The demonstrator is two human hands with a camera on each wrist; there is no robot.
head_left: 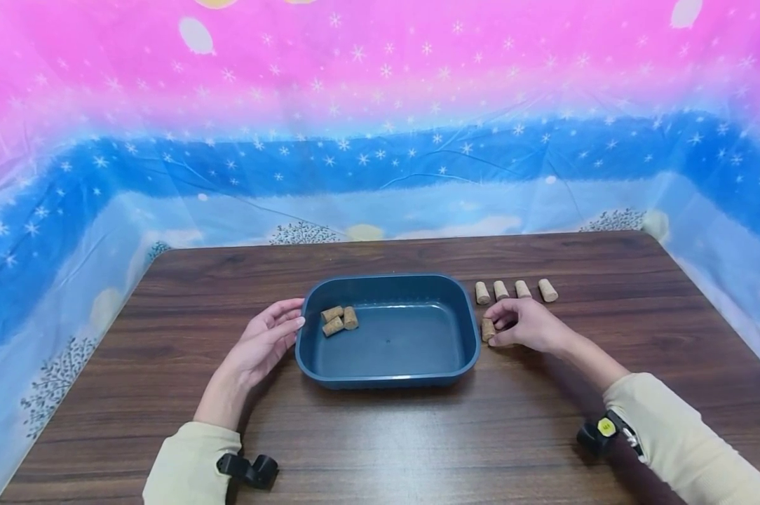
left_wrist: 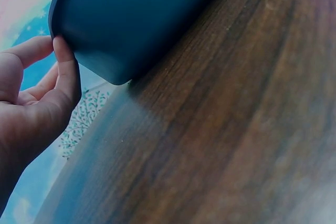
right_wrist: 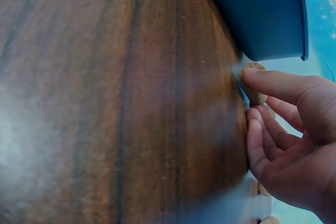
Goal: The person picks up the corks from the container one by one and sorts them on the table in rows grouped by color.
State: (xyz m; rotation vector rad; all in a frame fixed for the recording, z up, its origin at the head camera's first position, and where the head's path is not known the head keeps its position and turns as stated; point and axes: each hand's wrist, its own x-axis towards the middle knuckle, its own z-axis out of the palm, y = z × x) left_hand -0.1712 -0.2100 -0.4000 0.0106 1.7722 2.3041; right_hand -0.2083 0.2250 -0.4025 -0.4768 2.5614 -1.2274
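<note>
A dark blue plastic tub [head_left: 388,379] stands on the table with three corks [head_left: 351,318] in its left part. My left hand [head_left: 263,344] pinches the tub's left rim between thumb and fingers; the left wrist view shows the thumb and a finger [left_wrist: 65,59] at the rim. Just outside the tub's right wall, my right hand [head_left: 525,326] pinches a single cork [head_left: 488,330]. That cork [right_wrist: 253,83] sits between thumb and fingertips in the right wrist view. Behind the right hand, several more corks [head_left: 501,290] stand in a row.
The dark wood-grain table [head_left: 392,442] runs under everything. A pink and blue snowflake cloth [head_left: 380,147] hangs behind it and along both sides. Black camera mounts sit on the left wrist [head_left: 249,470] and the right wrist [head_left: 597,436].
</note>
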